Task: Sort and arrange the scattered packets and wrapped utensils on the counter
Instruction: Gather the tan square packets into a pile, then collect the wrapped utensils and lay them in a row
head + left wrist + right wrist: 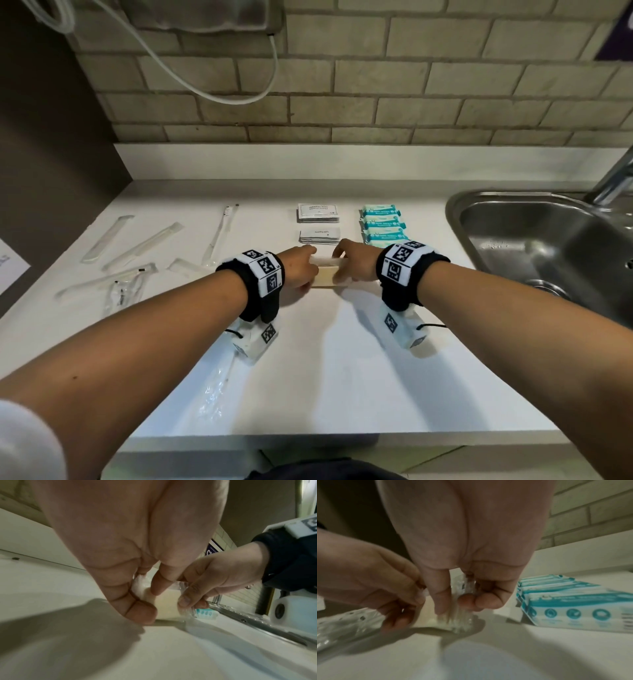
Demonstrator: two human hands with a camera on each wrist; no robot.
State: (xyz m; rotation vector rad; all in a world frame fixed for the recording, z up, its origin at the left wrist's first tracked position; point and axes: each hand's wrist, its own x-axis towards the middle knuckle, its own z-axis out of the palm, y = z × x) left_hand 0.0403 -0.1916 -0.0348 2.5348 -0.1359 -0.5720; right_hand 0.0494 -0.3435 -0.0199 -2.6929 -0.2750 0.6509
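Observation:
Both hands hold a small cream packet in clear wrap [327, 272] at the middle of the white counter [325, 370]. My left hand [299, 270] pinches its left end, my right hand [351, 262] its right end. In the left wrist view the cream packet [167, 605] sits between my left hand's fingers [142, 613] and my right hand's thumb [186, 599]. In the right wrist view the packet [440, 620] rests low against the counter under the right hand's fingers [441, 601]. Behind lie white sachet stacks [318, 213] [320, 235] and a row of teal wipe packs [381, 224] [573, 608].
Several clear-wrapped utensils [144, 245] lie scattered on the left of the counter, one wrapped toothbrush [221, 233] nearer the middle. Another clear wrapper [215, 394] lies near the front edge. A steel sink [548, 246] with a tap [613, 178] is at the right. A brick wall backs the counter.

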